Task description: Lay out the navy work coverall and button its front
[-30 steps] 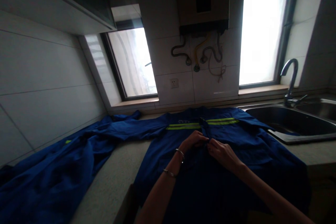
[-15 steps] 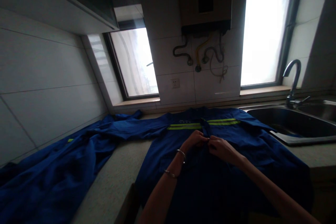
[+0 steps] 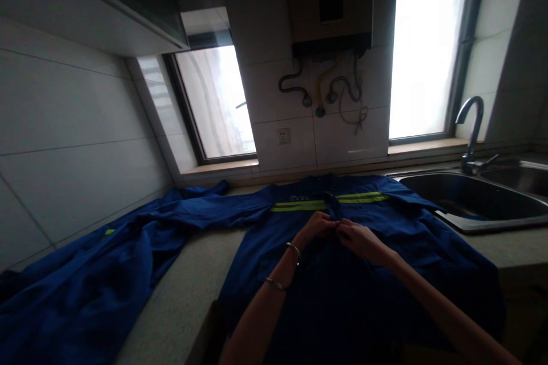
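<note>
A dark blue work jacket (image 3: 265,256) with yellow-green stripes across its chest lies spread on the counter, front side up, its lower part hanging over the front edge. Both hands meet at its front opening, just below the stripes. My left hand (image 3: 317,226), with two bracelets on the wrist, pinches the placket from the left. From the right, my right hand (image 3: 356,238) pinches the same strip, fingertips almost touching the other hand's. Whatever small fastener lies between the fingers is hidden.
More blue clothing (image 3: 85,279) is heaped along the left counter by the tiled wall. A sink (image 3: 471,197) with a curved faucet (image 3: 473,131) stands at the right, close to the jacket's sleeve. A water heater (image 3: 329,5) with hoses hangs above, between two windows.
The view has shifted slightly, so everything sits a little further left. Both hands stay at the jacket's front opening, with only slight finger movement.
</note>
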Tool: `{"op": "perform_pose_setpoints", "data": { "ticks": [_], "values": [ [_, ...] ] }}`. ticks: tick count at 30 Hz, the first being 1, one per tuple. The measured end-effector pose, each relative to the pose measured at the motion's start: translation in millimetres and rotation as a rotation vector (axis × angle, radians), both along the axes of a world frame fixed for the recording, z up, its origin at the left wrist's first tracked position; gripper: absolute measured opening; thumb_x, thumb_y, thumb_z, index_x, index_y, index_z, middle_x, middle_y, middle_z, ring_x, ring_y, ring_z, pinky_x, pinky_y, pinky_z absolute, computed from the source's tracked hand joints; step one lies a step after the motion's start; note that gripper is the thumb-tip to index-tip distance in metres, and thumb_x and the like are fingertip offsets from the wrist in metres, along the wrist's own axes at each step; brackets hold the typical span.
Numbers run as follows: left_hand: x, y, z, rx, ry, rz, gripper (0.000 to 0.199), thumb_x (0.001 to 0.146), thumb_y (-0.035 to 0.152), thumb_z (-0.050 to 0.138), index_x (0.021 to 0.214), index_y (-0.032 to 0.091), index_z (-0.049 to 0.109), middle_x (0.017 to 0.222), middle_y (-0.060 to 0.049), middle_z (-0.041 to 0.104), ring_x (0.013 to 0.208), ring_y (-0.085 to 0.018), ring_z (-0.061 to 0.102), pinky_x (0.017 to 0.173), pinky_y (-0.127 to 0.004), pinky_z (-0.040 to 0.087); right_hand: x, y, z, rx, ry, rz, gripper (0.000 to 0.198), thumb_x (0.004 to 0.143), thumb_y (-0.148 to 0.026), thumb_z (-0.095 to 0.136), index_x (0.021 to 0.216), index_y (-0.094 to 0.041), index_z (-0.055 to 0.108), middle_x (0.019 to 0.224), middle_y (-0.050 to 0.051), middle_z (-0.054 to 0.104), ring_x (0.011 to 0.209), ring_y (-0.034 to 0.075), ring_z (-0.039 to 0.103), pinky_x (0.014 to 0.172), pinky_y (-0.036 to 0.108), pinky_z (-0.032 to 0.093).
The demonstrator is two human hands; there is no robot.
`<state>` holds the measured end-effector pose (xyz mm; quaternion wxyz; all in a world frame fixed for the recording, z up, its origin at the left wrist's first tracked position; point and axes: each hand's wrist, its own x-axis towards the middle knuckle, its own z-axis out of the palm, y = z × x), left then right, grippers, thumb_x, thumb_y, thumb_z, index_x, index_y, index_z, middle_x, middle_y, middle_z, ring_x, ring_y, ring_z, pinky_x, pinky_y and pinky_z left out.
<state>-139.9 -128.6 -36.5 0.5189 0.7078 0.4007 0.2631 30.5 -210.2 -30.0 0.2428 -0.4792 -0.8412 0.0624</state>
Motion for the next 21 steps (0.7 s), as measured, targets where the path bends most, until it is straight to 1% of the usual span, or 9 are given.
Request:
{"op": "perform_pose_setpoints", "data": {
  "ticks": [2, 4, 7, 9, 12, 17, 21],
  "values": [
    [-0.5, 0.2, -0.6, -0.014, -0.04, -0.003, 0.049, 0.059, 0.059, 0.069, 0.058, 0.015, 0.049, 0.046, 0.006, 0.043, 0.037, -0.004, 0.033, 0.038, -0.02, 0.019, -0.7, -1.1, 1.5, 0.04, -0.036, 0.016, 0.015, 0.087, -0.022, 0.043, 0.084, -0.02, 0.058, 0.089, 0.001, 0.056, 0.068, 0.01, 0.054, 0.059, 0.021, 0.031],
    [-1.5, 1.1, -0.7, -0.029, -0.086, -0.005, 0.048, 0.059, 0.058, 0.07, 0.057, 0.015, 0.048, 0.046, 0.007, 0.041, 0.037, -0.004, 0.031, 0.038, -0.02, 0.018, -2.3, -2.4, 0.7, 0.084, -0.035, 0.002, 0.017, 0.088, -0.022, 0.042, 0.085, -0.021, 0.059, 0.091, 0.001, 0.057, 0.073, 0.011, 0.056, 0.061, 0.021, 0.032],
    [-2.9, 3.0, -0.5, -0.032, -0.138, 0.01, 0.046, 0.061, 0.055, 0.07, 0.058, 0.015, 0.049, 0.046, 0.007, 0.04, 0.037, -0.003, 0.03, 0.039, -0.021, 0.018, -4.9, -2.7, -5.9, 0.099, 0.083, -0.105, 0.016, 0.09, -0.028, 0.043, 0.086, -0.022, 0.058, 0.094, 0.001, 0.058, 0.076, 0.013, 0.057, 0.064, 0.022, 0.035],
    [-3.5, 4.0, -0.7, -0.025, -0.154, 0.01, 0.045, 0.062, 0.054, 0.07, 0.058, 0.014, 0.05, 0.047, 0.007, 0.04, 0.037, -0.003, 0.031, 0.039, -0.021, 0.017, -5.7, -1.2, -12.1, 0.069, 0.184, -0.208, 0.012, 0.087, -0.033, 0.049, 0.087, -0.022, 0.055, 0.09, 0.001, 0.058, 0.073, 0.014, 0.057, 0.064, 0.023, 0.036],
    [-3.7, 4.3, -1.4, -0.011, -0.163, -0.004, 0.045, 0.062, 0.054, 0.07, 0.058, 0.014, 0.05, 0.046, 0.006, 0.04, 0.037, -0.003, 0.03, 0.039, -0.021, 0.016, -5.1, 3.0, -19.7, 0.024, 0.266, -0.305, 0.017, 0.081, -0.035, 0.057, 0.088, -0.022, 0.049, 0.085, 0.001, 0.059, 0.071, 0.016, 0.057, 0.063, 0.025, 0.037],
    [-1.8, 0.7, -0.8, 0.003, -0.131, 0.005, 0.048, 0.061, 0.058, 0.069, 0.062, 0.013, 0.054, 0.047, 0.007, 0.039, 0.038, -0.003, 0.029, 0.04, -0.021, 0.017, -1.8, 15.3, -26.8, -0.044, 0.358, -0.345, 0.031, 0.074, -0.037, 0.064, 0.091, -0.021, 0.043, 0.09, 0.003, 0.059, 0.076, 0.017, 0.058, 0.064, 0.025, 0.038],
    [0.9, -4.1, 2.6, 0.027, -0.114, 0.008, 0.052, 0.06, 0.063, 0.067, 0.063, 0.013, 0.053, 0.048, 0.007, 0.041, 0.04, -0.003, 0.031, 0.041, -0.02, 0.018, 1.5, 29.9, -33.0, -0.083, 0.392, -0.364, 0.036, 0.071, -0.039, 0.066, 0.092, -0.021, 0.043, 0.085, 0.003, 0.06, 0.075, 0.017, 0.058, 0.062, 0.025, 0.038]
  ]
}}
